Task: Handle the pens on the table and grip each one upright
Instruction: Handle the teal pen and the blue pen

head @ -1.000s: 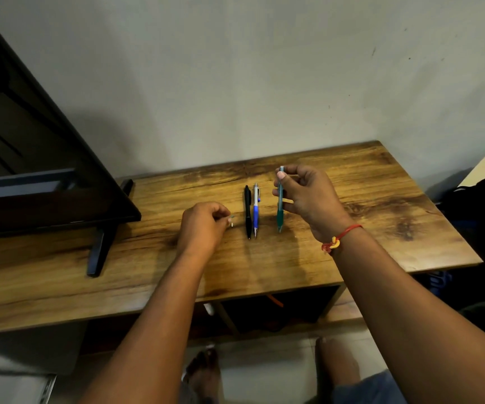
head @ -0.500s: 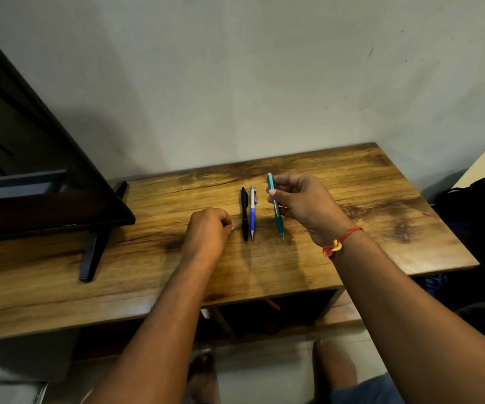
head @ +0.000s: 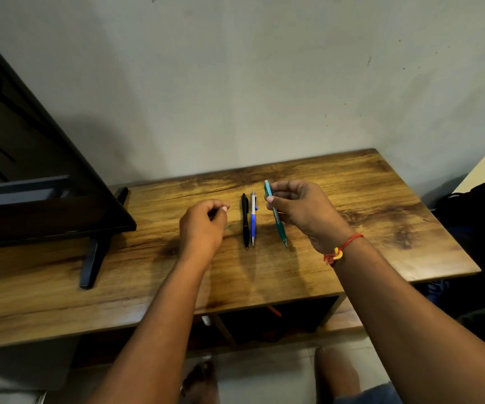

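The left hand is curled over the brown wooden table; whether anything is held cannot be told. At centre, 2 pens, a black plastic pen and a blue-and-white click pen, lie flat, not yet gripped. To the right, the teal translucent pen is pinched by the right hand, tilted, not upright.

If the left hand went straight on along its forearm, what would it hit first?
Probably the wall behind the table; the left hand looks set to pass just left of the black pen, though depth is unclear.
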